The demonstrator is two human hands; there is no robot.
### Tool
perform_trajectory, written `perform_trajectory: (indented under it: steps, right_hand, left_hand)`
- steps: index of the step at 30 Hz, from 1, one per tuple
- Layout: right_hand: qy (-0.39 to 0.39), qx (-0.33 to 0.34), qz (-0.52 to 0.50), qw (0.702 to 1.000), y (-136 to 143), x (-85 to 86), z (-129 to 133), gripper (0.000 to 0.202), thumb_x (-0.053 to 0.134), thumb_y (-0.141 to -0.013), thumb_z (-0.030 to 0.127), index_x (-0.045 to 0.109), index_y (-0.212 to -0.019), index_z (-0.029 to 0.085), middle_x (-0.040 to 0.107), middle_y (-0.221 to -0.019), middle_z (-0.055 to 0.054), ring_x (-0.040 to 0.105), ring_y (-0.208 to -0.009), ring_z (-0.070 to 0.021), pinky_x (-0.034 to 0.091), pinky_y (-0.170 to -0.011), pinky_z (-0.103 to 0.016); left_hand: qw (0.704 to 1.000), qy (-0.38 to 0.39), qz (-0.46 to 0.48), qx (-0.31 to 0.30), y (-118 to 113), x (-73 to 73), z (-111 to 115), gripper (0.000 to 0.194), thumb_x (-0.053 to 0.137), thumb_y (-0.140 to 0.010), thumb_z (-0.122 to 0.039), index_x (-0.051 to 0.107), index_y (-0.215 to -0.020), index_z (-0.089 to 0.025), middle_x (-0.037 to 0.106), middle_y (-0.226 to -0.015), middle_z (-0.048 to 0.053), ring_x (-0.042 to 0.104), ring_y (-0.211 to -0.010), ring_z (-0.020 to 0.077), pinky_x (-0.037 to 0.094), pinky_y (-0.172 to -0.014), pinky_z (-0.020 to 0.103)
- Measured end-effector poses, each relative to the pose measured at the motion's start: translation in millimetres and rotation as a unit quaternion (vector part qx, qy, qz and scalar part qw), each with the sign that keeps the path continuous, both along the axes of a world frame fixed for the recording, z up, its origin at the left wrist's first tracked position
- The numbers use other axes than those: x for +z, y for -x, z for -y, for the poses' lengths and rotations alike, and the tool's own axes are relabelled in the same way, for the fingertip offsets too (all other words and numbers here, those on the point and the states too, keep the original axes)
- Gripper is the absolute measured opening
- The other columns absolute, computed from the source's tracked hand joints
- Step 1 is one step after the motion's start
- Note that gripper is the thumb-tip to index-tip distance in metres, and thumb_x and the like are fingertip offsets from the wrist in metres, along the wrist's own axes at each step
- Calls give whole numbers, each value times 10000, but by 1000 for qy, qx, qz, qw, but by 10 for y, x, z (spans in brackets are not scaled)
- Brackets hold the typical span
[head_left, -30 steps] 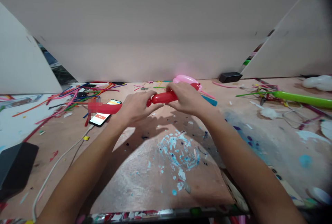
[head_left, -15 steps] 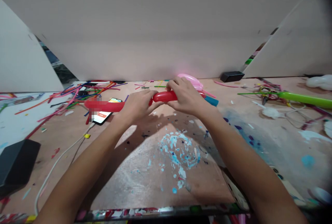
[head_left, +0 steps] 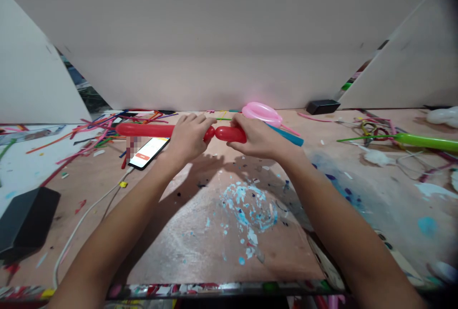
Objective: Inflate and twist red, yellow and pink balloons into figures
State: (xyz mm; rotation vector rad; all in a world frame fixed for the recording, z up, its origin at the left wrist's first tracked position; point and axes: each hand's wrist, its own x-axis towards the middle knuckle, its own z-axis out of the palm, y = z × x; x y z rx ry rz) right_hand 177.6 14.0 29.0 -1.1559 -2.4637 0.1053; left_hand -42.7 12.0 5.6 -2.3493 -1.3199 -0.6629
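1. Both my hands are holding a long red balloon (head_left: 146, 130) above the table (head_left: 171, 256), near its back.
2. With fingers curled, my left hand (head_left: 189, 136) is gripping the balloon; one long end is sticking out leftward, beyond the phone (head_left: 152, 150) in view.
3. On the other side of a narrow joint, my right hand (head_left: 255, 137) is wrapping around a short red section, whose far end I cannot see inside my grip.
4. That joint is showing in the small gap between my hands.
5. Behind my right hand, a pink balloon (head_left: 262, 112) is lying near the wall (head_left: 200, 79), with a blue strip (head_left: 288, 135) just beside it.
6. Limp balloons (head_left: 103, 130) are lying jumbled at the left, and a green balloon (head_left: 429, 141) is resting at the far right.
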Motion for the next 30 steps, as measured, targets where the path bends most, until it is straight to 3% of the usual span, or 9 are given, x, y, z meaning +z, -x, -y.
perform_trajectory:
  steps: [3,6,8,12,17,22,26,28,30]
  right_hand:
    - [5,-17,-12,1000,-23,-24,-8,367,646,-798,386,533,-1078,178,659,-955,-88,576,-764,-202,359,-631,-296]
    - [8,-9,-16,1000,-21,-16,13,447,612,-840,445,520,-1199,195,670,-1042,-96,604,-815,-218,389,-663,-303]
    - [5,0,-14,1000,1,-6,29,460,543,-892,476,504,-1263,207,667,-1108,-106,618,-884,-233,409,-710,-315]
    - [-24,16,11,1000,43,-29,15,316,457,-944,435,588,-1096,191,670,-1085,-119,613,-958,-252,417,-778,-335]
    - [-42,3,-31,999,95,-100,9,404,534,-892,351,485,-1248,164,667,-1085,-126,623,-930,-252,429,-760,-332]
    - [-47,2,-13,999,174,-139,17,446,482,-927,493,507,-1277,217,695,-1051,-102,639,-905,-263,420,-734,-335]
    - [-50,-40,-92,994,143,-119,-24,418,420,-959,491,549,-1193,169,694,-977,-112,628,-822,-238,410,-700,-327]
    - [-20,-40,-175,984,119,-83,-22,442,397,-963,524,539,-1161,155,677,-878,-87,610,-760,-211,415,-679,-319]
    - [39,-6,-243,969,114,-38,11,465,355,-972,551,517,-1162,159,656,-827,-62,595,-711,-185,427,-655,-308]
  left_hand:
    - [997,-54,32,40,37,46,16,335,595,-817,-180,646,-1145,-228,602,-1232,108,489,-1174,339,254,-1088,571]
    - [995,-73,37,49,49,89,61,370,625,-811,-196,644,-1169,-283,525,-1299,98,435,-1224,340,108,-1136,616]
    - [997,-53,28,44,38,102,92,388,606,-830,-194,629,-1207,-285,532,-1226,116,454,-1186,328,166,-1115,611]
    - [999,-31,-15,37,5,122,131,430,542,-844,-114,602,-1243,-264,563,-1102,125,501,-1102,305,278,-1057,566]
    - [998,-60,8,9,-18,168,168,362,568,-847,-128,583,-1199,-212,644,-1047,93,561,-1030,260,292,-1066,497]
    - [995,-82,15,-47,-46,171,208,236,580,-868,-173,639,-1077,-266,667,-1132,58,552,-1085,261,235,-1080,537]
    - [982,-114,135,-72,-81,124,183,221,606,-858,-243,663,-1071,-260,641,-1165,88,532,-1124,275,329,-1022,497]
    - [968,-53,218,-110,-97,101,154,228,631,-842,-299,663,-1054,-219,658,-1044,98,580,-998,244,420,-931,427]
    - [929,66,324,-166,-116,85,122,317,663,-816,-376,644,-1077,-196,663,-981,90,607,-889,208,473,-837,363]
